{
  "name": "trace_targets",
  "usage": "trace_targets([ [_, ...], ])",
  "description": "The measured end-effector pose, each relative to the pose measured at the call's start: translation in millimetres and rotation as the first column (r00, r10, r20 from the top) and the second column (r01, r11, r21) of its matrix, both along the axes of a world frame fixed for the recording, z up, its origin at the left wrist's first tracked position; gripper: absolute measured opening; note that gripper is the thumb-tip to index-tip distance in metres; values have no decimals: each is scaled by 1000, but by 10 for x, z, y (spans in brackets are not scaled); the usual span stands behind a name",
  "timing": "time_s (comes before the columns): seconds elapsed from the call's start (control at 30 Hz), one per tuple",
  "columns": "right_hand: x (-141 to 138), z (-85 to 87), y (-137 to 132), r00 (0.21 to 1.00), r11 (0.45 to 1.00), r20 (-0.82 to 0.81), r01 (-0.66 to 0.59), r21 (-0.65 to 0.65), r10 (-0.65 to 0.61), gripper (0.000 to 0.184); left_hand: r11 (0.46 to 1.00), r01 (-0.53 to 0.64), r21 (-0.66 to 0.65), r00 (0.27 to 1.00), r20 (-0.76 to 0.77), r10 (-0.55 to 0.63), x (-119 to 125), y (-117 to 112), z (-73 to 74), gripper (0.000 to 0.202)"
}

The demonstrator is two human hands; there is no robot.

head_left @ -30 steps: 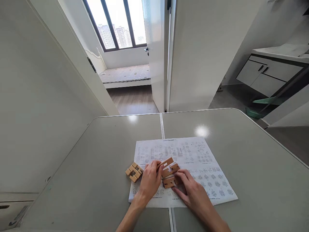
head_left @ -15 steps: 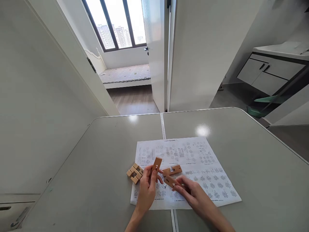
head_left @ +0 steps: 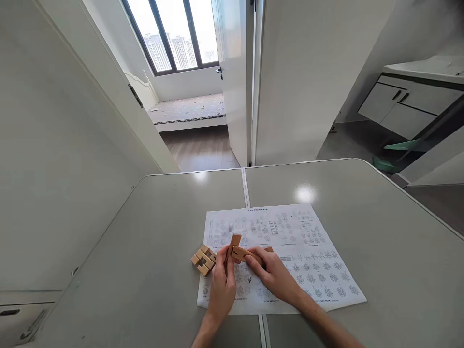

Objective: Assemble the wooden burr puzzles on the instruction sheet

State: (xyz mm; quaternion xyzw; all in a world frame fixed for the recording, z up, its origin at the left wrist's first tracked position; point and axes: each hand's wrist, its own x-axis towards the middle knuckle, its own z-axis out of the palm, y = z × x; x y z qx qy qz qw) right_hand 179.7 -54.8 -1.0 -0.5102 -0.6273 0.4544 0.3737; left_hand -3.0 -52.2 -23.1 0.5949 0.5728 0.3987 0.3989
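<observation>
Pinched in my left hand [head_left: 223, 285] is a wooden puzzle piece [head_left: 235, 239], its long end tilted up and away. My right hand [head_left: 271, 275] grips a second wooden puzzle piece [head_left: 242, 253], marked with a dark character, its tip against the first piece. Whether the two interlock I cannot tell. Behind my right fingers lies a third wooden piece [head_left: 268, 249], mostly hidden. Left of my left hand rests a group of notched wooden pieces [head_left: 203, 260], partly on the sheet's edge. Under both hands spreads a white instruction sheet [head_left: 308, 232] printed with small diagrams.
The sheet lies on a grey-green table [head_left: 163, 232] with a seam down its middle. Beyond the far edge, a white door [head_left: 237, 82] stands open to a room with a bed [head_left: 192, 108]. A white cabinet [head_left: 402, 101] is at the right.
My right hand has moved left and slightly up, bringing its piece against the one in my left hand. The third piece on the sheet is now mostly covered. The view has shifted slightly.
</observation>
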Motion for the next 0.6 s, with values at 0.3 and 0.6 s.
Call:
trace_targets([
  [0.3,-31,-105,42,1000,994,6,19,106,-20,36,995,-30,97,999,-41,34,20,-40,-48,36],
  [0.6,-1,-130,49,999,999,-25,39,29,-38,42,983,23,182,988,-155,6,37,-40,-7,40],
])
